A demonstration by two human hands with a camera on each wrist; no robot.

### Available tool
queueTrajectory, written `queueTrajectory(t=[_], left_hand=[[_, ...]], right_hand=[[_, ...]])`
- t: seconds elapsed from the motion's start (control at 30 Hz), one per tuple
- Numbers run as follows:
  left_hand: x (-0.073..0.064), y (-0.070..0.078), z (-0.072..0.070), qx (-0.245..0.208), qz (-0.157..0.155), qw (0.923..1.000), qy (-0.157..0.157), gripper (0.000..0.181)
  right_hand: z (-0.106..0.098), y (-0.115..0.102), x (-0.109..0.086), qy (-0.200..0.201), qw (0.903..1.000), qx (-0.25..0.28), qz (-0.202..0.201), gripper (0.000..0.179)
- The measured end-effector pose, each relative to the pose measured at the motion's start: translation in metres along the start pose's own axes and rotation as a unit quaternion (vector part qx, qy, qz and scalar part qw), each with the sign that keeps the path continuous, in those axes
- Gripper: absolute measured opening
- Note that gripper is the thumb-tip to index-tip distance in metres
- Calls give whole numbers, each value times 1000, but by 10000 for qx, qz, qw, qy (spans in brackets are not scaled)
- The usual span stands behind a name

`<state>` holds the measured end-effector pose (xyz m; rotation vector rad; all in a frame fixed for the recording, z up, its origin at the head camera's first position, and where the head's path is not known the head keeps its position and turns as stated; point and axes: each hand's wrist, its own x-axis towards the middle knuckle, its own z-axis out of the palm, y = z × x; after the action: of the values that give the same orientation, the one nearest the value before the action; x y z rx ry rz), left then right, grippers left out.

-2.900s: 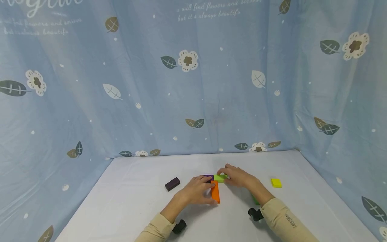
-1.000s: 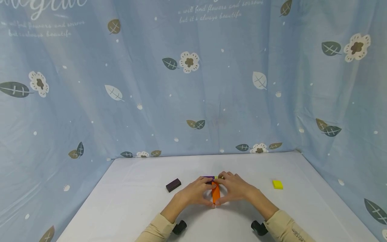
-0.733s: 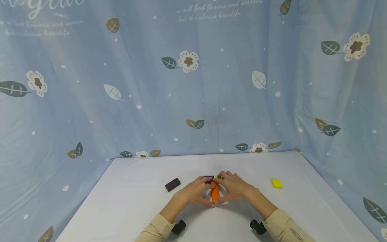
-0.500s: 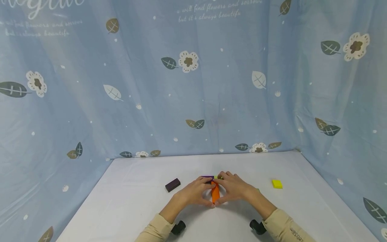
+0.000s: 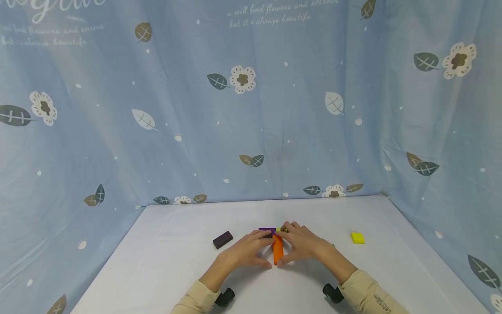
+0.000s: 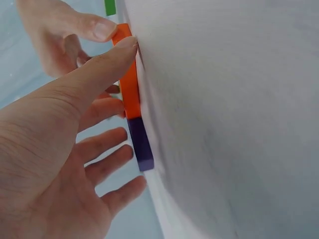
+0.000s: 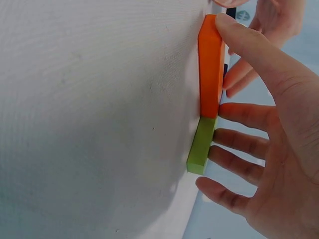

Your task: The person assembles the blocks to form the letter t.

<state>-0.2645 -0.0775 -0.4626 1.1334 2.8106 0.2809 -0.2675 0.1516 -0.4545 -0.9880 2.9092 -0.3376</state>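
An orange block (image 5: 277, 250) stretches toward me, its far end against a purple block (image 5: 266, 229) on the left and a light green block (image 7: 202, 144) on the right. My left hand (image 5: 247, 249) is beside the orange and purple blocks, fingers spread, its thumb a little apart from the orange block's near end in the head view. My right hand (image 5: 303, 242) holds the orange block, thumb at its near end and index finger at its far end. Its other fingers lie along the light green block, which is mostly hidden in the head view.
A dark block (image 5: 222, 240) lies to the left on the white table (image 5: 168, 270), and a yellow square block (image 5: 357, 237) to the right. A sliver of a green block (image 5: 333, 245) shows behind the right wrist. A patterned blue curtain (image 5: 188, 131) stands behind.
My right hand has come from the light green block to the orange block. My left hand, earlier gripping the orange block, has just shifted slightly left, its thumb coming away from the near end.
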Motion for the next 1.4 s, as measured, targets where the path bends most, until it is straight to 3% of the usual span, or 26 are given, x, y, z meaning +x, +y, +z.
queueTrajectory(t=[0.2, 0.43, 0.6, 0.9, 1.17, 1.4], left_hand=[[-15, -11, -4, 48, -56, 9999, 98, 66], [-37, -33, -12, -189, -233, 9993, 244, 62], [-50, -49, -18, -211, -209, 9980, 550, 54], [-62, -70, -30, -405, -256, 9947, 909, 48], [-69, -92, -28, -447, -338, 9949, 837, 47], [-72, -100, -28, -609, -343, 9945, 776, 49]], right_hand=[[0, -1, 0, 22, 9999, -93, 134, 89], [2, 0, 1, 62, 9997, -179, 132, 91], [2, 0, 0, 55, 9998, -153, 114, 91], [2, 2, 0, 49, 9999, -119, 91, 90], [4, 4, 0, 28, 9998, -139, 103, 90], [2, 2, -1, 57, 9999, -55, 129, 88]])
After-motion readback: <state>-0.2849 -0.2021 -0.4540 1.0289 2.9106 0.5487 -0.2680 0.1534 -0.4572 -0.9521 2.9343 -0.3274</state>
